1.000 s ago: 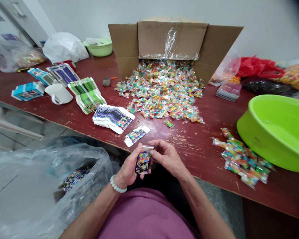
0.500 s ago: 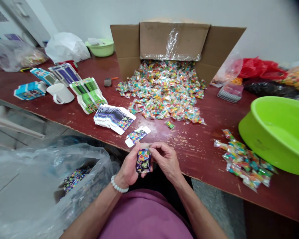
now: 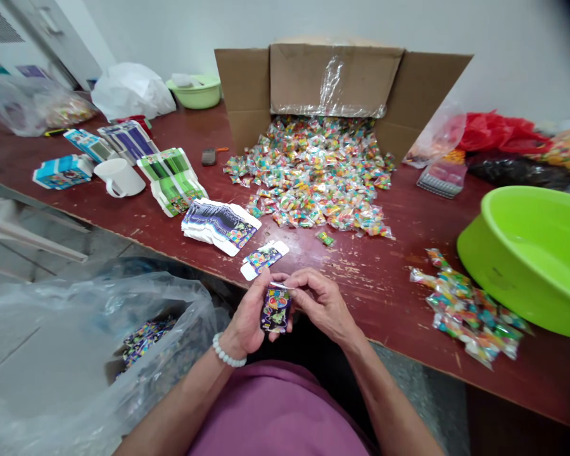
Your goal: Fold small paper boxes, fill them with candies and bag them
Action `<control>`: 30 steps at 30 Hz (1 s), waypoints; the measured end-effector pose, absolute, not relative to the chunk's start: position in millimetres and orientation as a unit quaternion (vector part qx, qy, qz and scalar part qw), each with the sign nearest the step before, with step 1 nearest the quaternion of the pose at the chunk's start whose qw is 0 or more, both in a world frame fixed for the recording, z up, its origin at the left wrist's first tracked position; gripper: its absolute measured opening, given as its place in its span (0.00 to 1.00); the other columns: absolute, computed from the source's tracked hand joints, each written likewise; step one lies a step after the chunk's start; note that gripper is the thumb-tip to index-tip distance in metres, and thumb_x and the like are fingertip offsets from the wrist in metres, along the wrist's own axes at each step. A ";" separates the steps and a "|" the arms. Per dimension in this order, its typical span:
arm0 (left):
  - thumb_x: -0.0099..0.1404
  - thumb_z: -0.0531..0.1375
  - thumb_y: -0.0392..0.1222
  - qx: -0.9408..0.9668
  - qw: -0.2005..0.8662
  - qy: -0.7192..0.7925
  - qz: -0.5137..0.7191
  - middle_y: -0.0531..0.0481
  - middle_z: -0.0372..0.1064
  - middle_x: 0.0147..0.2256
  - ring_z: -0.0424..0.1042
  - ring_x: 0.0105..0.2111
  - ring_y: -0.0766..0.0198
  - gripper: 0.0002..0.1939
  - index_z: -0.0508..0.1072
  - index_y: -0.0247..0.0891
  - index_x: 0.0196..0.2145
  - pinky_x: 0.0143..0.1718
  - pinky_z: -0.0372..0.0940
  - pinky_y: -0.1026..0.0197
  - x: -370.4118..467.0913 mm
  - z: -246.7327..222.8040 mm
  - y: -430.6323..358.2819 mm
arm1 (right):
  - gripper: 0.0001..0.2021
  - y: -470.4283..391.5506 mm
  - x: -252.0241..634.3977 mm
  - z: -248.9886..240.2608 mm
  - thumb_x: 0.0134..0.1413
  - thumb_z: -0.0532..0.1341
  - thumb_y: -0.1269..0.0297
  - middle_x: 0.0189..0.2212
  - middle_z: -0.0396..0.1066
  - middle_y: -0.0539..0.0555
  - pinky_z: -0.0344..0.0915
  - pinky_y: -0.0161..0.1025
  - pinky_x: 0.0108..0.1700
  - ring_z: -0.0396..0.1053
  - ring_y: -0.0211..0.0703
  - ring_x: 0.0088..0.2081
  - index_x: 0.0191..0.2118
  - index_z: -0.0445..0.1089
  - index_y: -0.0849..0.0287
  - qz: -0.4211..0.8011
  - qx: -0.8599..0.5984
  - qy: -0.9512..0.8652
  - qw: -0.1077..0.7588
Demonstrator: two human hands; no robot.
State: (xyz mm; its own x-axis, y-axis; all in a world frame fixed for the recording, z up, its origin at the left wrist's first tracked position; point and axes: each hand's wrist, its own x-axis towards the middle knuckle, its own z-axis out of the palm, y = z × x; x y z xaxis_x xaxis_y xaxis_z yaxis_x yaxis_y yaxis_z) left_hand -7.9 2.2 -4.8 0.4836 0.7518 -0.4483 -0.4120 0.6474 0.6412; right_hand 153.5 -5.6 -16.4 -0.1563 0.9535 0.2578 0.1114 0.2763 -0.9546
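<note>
A small dark purple printed candy box [image 3: 276,311] is upright in my left hand [image 3: 249,316], whose fingers wrap round its sides. My right hand [image 3: 321,303] pinches the white top flap [image 3: 282,286] of the same box between thumb and finger. Just beyond my hands a flattened purple carton [image 3: 265,257] lies on the table, with a fanned stack of purple cartons [image 3: 221,225] behind it to the left. One green wrapped candy [image 3: 325,239] lies apart from the big heap of wrapped candies [image 3: 320,174].
An open cardboard box [image 3: 330,82] spills the heap at the back. On the right are a green basin [image 3: 517,266] and a smaller candy pile [image 3: 470,310]. Green cartons [image 3: 173,180] and a white mug [image 3: 120,178] stand left. A plastic-lined container [image 3: 171,291] holding purple boxes sits below the table edge.
The box's top flap has been folded down toward the front and now shows as a narrow white edge under my right fingers. My hands stay nearly in place; the view has shifted slightly.
</note>
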 end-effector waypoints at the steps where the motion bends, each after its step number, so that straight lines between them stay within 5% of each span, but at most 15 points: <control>1: 0.69 0.51 0.57 0.233 0.826 0.377 0.349 0.49 0.70 0.25 0.73 0.17 0.60 0.21 0.66 0.39 0.48 0.07 0.56 0.70 -7.7 -4.4 2.3 | 0.05 -6.2 153.9 -15.7 0.59 0.63 0.63 0.38 0.73 0.55 0.69 0.39 0.42 0.72 0.43 0.39 0.38 0.75 0.56 0.411 -0.419 -0.643 0.492; 5: 0.68 0.53 0.52 0.268 0.804 0.408 0.341 0.51 0.69 0.24 0.71 0.17 0.63 0.19 0.68 0.38 0.51 0.07 0.54 0.72 -6.1 -5.8 1.1 | 0.04 -7.4 152.3 -12.2 0.58 0.64 0.63 0.34 0.73 0.53 0.69 0.37 0.36 0.72 0.41 0.34 0.36 0.75 0.56 0.380 -0.449 -0.653 0.477; 10: 0.68 0.51 0.61 0.310 0.773 0.436 0.341 0.49 0.70 0.24 0.70 0.17 0.65 0.29 0.69 0.36 0.55 0.08 0.52 0.72 -4.4 -11.2 -1.5 | 0.06 -3.8 151.0 -6.2 0.57 0.65 0.68 0.36 0.77 0.53 0.68 0.38 0.42 0.73 0.43 0.38 0.40 0.77 0.55 0.354 -0.462 -0.678 0.448; 17: 0.65 0.47 0.69 0.317 0.778 0.439 0.319 0.44 0.73 0.27 0.71 0.17 0.64 0.37 0.71 0.34 0.54 0.08 0.51 0.70 -5.3 -18.4 -1.8 | 0.08 -3.0 149.5 -12.1 0.57 0.63 0.61 0.33 0.77 0.54 0.68 0.35 0.29 0.72 0.41 0.28 0.37 0.77 0.60 0.516 -0.485 -0.557 0.434; 23: 0.65 0.53 0.64 0.306 0.772 0.462 0.310 0.49 0.70 0.20 0.69 0.16 0.65 0.32 0.74 0.31 0.49 0.09 0.52 0.70 -8.4 -15.6 -1.4 | 0.07 -6.1 151.8 -9.8 0.58 0.63 0.62 0.32 0.76 0.53 0.68 0.37 0.36 0.72 0.42 0.32 0.35 0.78 0.57 0.439 -0.473 -0.625 0.439; 30: 0.65 0.55 0.50 0.225 0.836 0.395 0.308 0.50 0.72 0.24 0.69 0.14 0.63 0.22 0.71 0.36 0.51 0.07 0.54 0.68 -12.4 -9.1 3.9 | 0.08 -12.5 147.9 -14.6 0.59 0.64 0.63 0.43 0.73 0.56 0.69 0.42 0.46 0.72 0.46 0.45 0.44 0.72 0.55 0.367 -0.410 -0.711 0.437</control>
State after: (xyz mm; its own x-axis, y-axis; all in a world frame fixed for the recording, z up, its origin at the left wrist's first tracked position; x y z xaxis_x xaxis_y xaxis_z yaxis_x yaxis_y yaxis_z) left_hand -12.4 3.9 -9.1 0.4993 0.6923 -0.5210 -0.3365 0.7091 0.6197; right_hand 147.9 -12.5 -14.6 -0.2805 0.9045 0.3211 0.2631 0.3942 -0.8805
